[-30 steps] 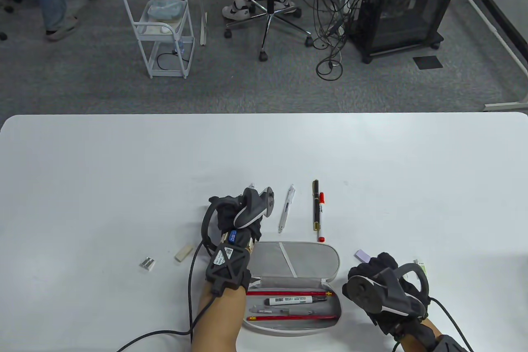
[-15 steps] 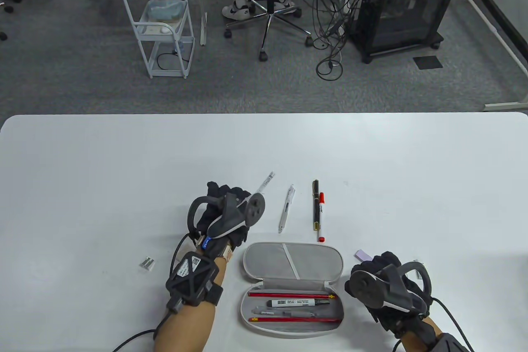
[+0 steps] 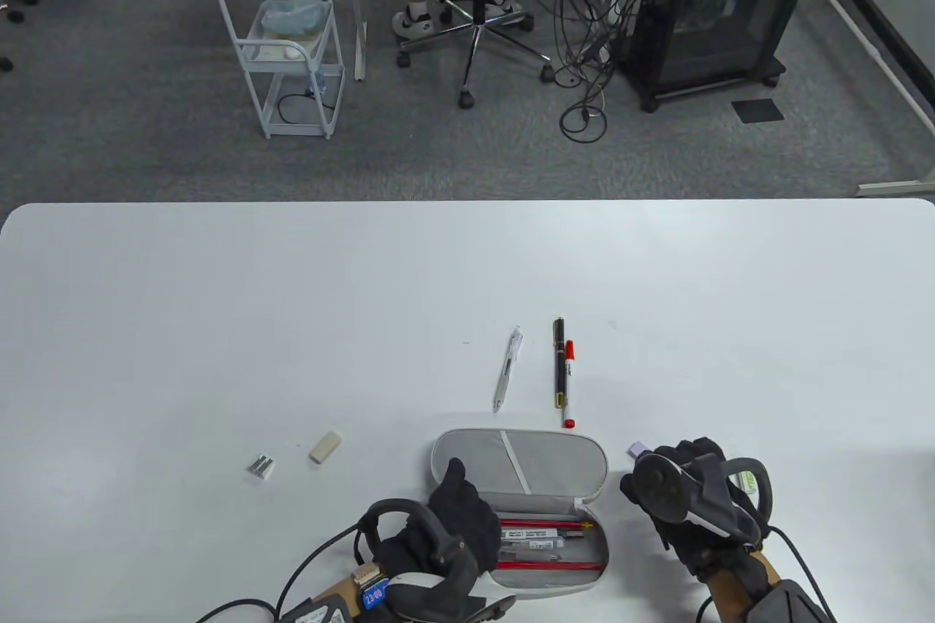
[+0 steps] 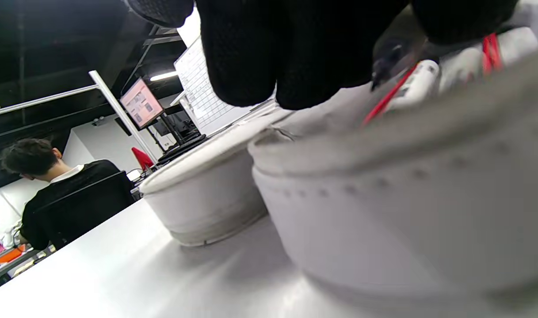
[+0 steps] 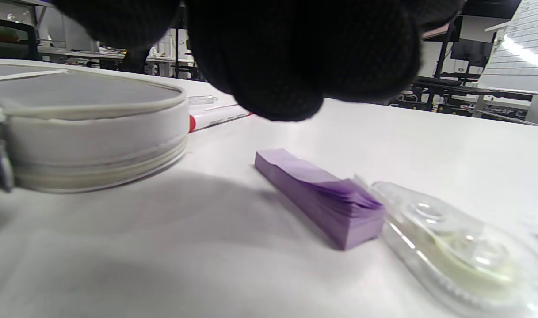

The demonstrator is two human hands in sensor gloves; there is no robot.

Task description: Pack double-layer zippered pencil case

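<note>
Under your left hand [image 3: 456, 532], the pencil case [image 3: 520, 506] lay open on the table [image 3: 219, 302], its lower tray toward you and its mesh-lined lid folded back beyond your fingers [image 4: 269, 53]. Those fingers were curled down over the tray's left end, right above the red pencils [image 3: 548, 566] and the white marker [image 3: 537, 532] lying lengthwise inside; whether they pinched anything I could not tell, as the glove hid the tips.

Your right hand [image 3: 687, 506] hovered just off the case's right end, fingers bent loosely with nothing visibly between them, directly above a purple sticky-note pad [image 5: 322, 194] and a clear correction-tape dispenser [image 5: 459, 251] that touched it.

You should have judged the case light and soft-walled: its fabric sides would give under a squeeze, so a grip on the stitched rim or the zipper edge would serve better than the middle. Its contents looked thin, stiff and slick, apt to roll.

Beyond your fingers waited a clear pen [image 3: 508, 378], a black pen [image 3: 559, 362] and a red-capped marker [image 3: 569, 383]; off to your left, an eraser [image 3: 325, 447] and a metal sharpener [image 3: 261, 467].
</note>
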